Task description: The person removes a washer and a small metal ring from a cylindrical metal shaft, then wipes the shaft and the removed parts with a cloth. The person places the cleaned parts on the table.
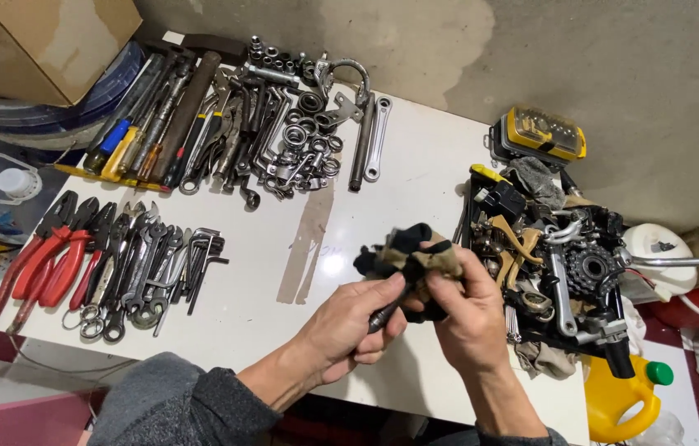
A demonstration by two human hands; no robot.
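My left hand (354, 324) grips a small dark metal part (382, 315), whose end pokes out between the fingers. My right hand (465, 310) is closed around a dirty black and tan rag (406, 252), bunched over the top of that part. Both hands meet above the near middle of the white table (416, 165). Most of the metal part is hidden by the rag and my fingers.
Red-handled pliers (48, 256) and wrenches (155, 268) lie at the left. Screwdrivers (130, 136), sockets and spanners (292, 132) fill the back. A heap of bicycle parts with a cog set (589, 268) sits at the right, a yellow bit case (541, 134) behind, a yellow jug (618, 396) below.
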